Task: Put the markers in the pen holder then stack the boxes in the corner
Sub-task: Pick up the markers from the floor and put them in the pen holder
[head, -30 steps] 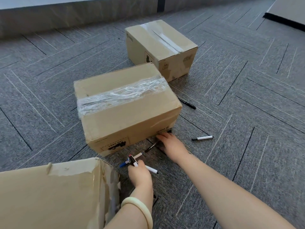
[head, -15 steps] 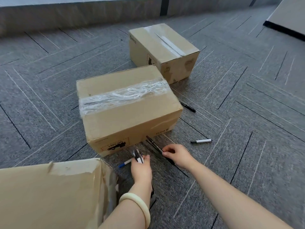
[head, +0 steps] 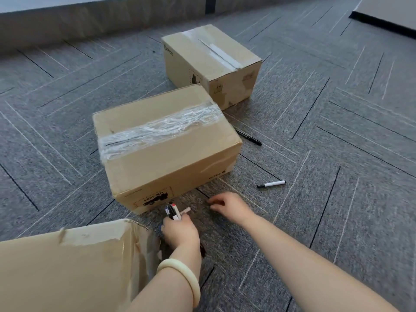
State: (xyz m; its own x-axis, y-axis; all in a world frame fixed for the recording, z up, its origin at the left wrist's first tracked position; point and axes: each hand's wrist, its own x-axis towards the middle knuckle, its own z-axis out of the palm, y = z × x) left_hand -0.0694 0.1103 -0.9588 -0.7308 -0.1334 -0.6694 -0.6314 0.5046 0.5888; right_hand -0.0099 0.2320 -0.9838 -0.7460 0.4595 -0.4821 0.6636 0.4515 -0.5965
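My left hand (head: pixel 180 228) grips a bunch of markers (head: pixel 172 210) that point up, just in front of the near taped box (head: pixel 166 149). To its right, my right hand (head: pixel 229 206) hovers low over the carpet with loosely curled fingers and nothing in them. A white marker with a black cap (head: pixel 271 184) lies on the carpet right of that hand. A black pen (head: pixel 248 137) lies beside the near box's right end. A second sealed box (head: pixel 211 64) stands farther back. No pen holder shows.
A torn open cardboard box (head: pixel 67 266) fills the lower left, right beside my left forearm. Grey carpet tiles (head: pixel 337 199) stretch to the right. A low wall (head: pixel 90 16) runs along the back. A small dark thing (head: pixel 202 251) is partly hidden under my left wrist.
My right hand picked a black pen off the carpet by the near box; now it holds nothing. My left hand's bunch of markers stayed in front of the box.
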